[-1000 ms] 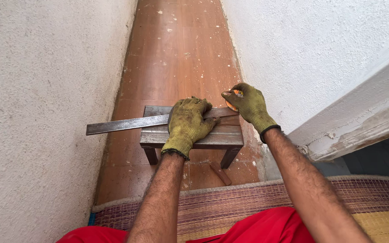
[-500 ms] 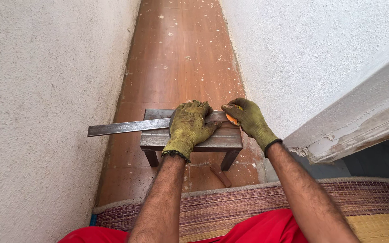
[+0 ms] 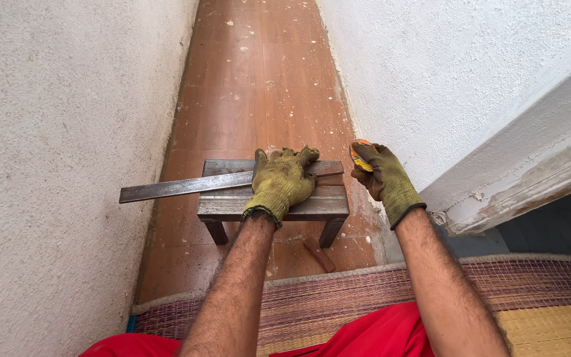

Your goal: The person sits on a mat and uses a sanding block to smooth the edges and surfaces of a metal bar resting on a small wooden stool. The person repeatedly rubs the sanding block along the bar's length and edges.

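A long flat metal bar (image 3: 180,187) lies across a small dark metal stool (image 3: 312,206) and sticks out to the left. My left hand (image 3: 281,183), in a yellow-green knit glove, presses flat on the bar where it crosses the stool top. My right hand (image 3: 381,178), gloved the same way, is off the stool's right end and is closed around a small orange and yellow object (image 3: 359,153), of which only the top shows.
The stool stands on a narrow brown paint-speckled floor (image 3: 259,86) between two rough white walls. A short reddish wooden piece (image 3: 318,254) lies under the stool. A woven striped mat (image 3: 365,297) covers the floor in front of me.
My right hand has moved from above the bar's right end out past the stool's right edge, still holding the small orange object. The left hand and bar have stayed put.
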